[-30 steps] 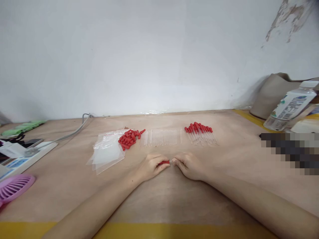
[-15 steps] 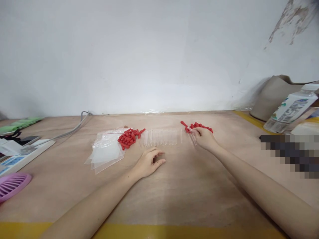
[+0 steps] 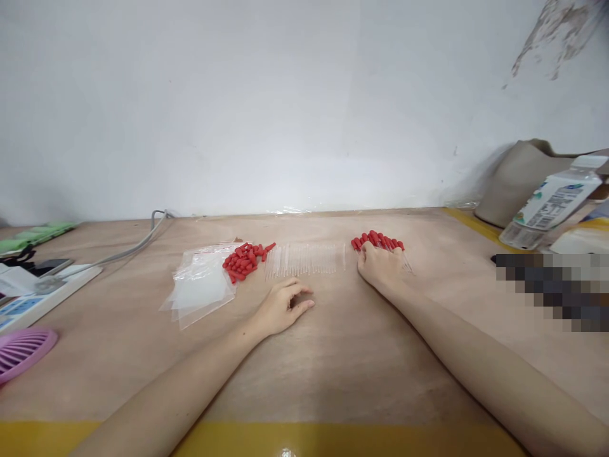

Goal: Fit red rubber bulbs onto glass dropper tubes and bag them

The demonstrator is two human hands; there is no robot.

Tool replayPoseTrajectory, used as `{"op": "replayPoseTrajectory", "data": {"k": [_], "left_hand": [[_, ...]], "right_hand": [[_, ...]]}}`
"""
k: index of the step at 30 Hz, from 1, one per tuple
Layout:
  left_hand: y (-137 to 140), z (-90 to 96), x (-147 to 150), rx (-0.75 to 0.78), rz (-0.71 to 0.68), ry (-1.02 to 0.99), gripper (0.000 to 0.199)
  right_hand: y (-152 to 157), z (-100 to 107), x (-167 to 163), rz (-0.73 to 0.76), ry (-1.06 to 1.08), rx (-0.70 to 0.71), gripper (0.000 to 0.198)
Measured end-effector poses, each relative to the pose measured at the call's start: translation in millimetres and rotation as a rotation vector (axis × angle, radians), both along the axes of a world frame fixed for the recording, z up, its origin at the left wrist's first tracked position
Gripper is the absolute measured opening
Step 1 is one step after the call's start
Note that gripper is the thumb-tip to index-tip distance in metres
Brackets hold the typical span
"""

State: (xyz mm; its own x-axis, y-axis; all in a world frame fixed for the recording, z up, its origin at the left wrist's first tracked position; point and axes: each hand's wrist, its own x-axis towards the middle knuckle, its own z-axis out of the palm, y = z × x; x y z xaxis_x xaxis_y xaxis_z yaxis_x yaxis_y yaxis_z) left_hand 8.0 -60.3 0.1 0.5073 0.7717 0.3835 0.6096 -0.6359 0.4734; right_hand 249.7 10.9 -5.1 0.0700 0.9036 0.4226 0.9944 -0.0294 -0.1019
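My left hand [image 3: 283,307] rests on the table in front of a row of thin clear glass tubes [image 3: 307,259]. It holds nothing; its fingers are loosely bent, apart from the thumb. My right hand [image 3: 380,263] is closed over the glass stems of several droppers with red rubber bulbs [image 3: 378,239]. The bulbs line up just beyond my fingers, and a few glass tips [image 3: 408,264] show to the right. The hand hides most of the stems and part of its own fingertips. A heap of loose red rubber bulbs [image 3: 242,261] lies left of the tube row.
Clear plastic bags [image 3: 202,289] lie fanned out beside the heap. At left are a power strip [image 3: 57,295], a grey cable [image 3: 128,251] and a pink fan [image 3: 26,352]. A plastic bottle [image 3: 552,203] leans by a grey container [image 3: 509,184] at right.
The red-bulbed dropper pinched in my right hand has come down into line with the other droppers, and that hand now covers their stems. My left hand has stayed in place.
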Motion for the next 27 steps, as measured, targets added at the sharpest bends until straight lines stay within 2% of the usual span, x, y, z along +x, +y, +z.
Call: {"op": "replayPoseTrajectory", "data": {"k": [3, 9, 15, 17, 19, 22, 25, 27], "left_hand": [[-0.5, 0.5, 0.4, 0.003, 0.003, 0.005, 0.019], [0.2, 1.0, 0.9, 0.014, -0.01, -0.001, 0.019], [0.6, -0.9, -0.3, 0.023, -0.025, 0.011, 0.018], [-1.1, -1.2, -0.4, 0.071, -0.006, 0.02, 0.017], [-2.4, -0.8, -1.8, 0.179, 0.078, 0.005, 0.017], [2.1, 2.7, -10.3, 0.344, 0.31, -0.027, 0.02], [18.9, 9.8, -30.3, 0.414, 0.571, -0.04, 0.026], [34.9, 15.2, -48.6, 0.404, 0.768, -0.053, 0.031]], "right_hand": [[-1.4, -0.1, 0.3, 0.01, 0.024, 0.0, 0.026], [-3.2, 3.0, -7.9, 0.136, 0.106, 0.005, 0.028], [11.1, 9.5, -27.5, 0.042, 0.109, -0.141, 0.028], [11.6, 11.5, -30.2, 0.031, 0.112, -0.169, 0.028], [6.5, 12.9, -28.8, 0.053, 0.118, -0.175, 0.029], [-9.6, 11.8, -18.9, 0.136, 0.135, -0.153, 0.023], [-28.0, 5.9, -4.5, 0.231, 0.158, -0.087, 0.012], [-37.5, 1.1, 3.5, 0.276, 0.174, -0.045, 0.009]]}}
